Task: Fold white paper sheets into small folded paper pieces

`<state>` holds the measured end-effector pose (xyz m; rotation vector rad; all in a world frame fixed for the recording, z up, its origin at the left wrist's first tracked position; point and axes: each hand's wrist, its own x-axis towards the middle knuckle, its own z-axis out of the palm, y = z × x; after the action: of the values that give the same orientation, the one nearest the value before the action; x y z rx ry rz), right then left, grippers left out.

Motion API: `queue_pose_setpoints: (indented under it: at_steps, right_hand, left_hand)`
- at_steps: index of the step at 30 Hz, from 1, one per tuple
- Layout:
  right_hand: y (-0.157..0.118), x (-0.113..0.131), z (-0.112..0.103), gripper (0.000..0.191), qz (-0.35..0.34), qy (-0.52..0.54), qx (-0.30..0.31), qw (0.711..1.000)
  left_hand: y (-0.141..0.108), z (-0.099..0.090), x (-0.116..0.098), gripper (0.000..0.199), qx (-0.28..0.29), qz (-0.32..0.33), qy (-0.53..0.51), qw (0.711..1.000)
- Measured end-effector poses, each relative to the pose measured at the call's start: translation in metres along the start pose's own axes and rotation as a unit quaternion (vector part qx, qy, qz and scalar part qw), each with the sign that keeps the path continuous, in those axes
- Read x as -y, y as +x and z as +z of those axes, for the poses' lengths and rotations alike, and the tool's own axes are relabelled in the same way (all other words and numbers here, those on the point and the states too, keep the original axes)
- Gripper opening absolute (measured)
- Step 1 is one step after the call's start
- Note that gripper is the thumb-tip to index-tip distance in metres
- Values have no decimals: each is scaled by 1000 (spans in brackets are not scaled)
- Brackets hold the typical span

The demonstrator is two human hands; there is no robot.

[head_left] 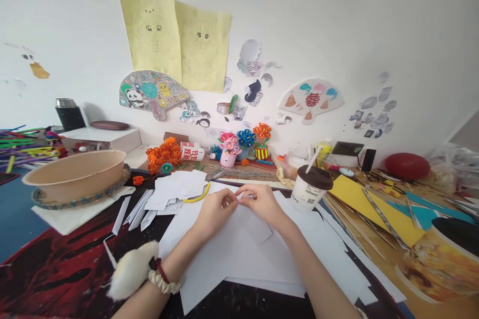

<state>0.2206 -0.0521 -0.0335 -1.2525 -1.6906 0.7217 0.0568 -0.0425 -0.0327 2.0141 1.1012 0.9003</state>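
Observation:
In the head view, my left hand and my right hand meet at the centre with fingertips pinched together. Both grip the top edge of a piece of white paper, whose outline is hard to make out against the larger white sheets beneath. A stack of small white paper pieces lies left of my hands, beside folded paper strips and a yellow curved piece. On my left wrist are a cream scrunchie and a white fluffy ball.
A paper cup with a straw stands right of my hands. At left sits a beige basin. Flower crafts line the back by the wall. Yellow card, wooden sticks and a patterned tub are at right.

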Motion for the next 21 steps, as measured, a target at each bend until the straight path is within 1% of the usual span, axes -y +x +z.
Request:
queue_pose_setpoints:
  at_steps: [3,6,9,14,18,21]
  right_hand:
    - [1,-2,3,16,-5,-3,-3,1000]
    - [2,-5,7,22,-17,20,-14,1000]
    - [3,-8,11,29,-23,28,-33,999]
    - [4,-7,10,32,-32,19,-74,997]
    - [4,-5,9,32,-41,15,-80,996]
    - [5,-8,8,30,-35,15,-105,994]
  left_hand:
    - [1,0,0,12,-1,-13,-5,1000]
    - [3,-1,0,11,-2,-4,-1,1000]
    - [5,-2,2,10,3,10,-4,1000]
    - [4,-2,1,11,26,21,-2,999]
    - [2,-1,-3,10,38,5,-19,999]
    - [2,0,-4,10,31,-8,-35,999]
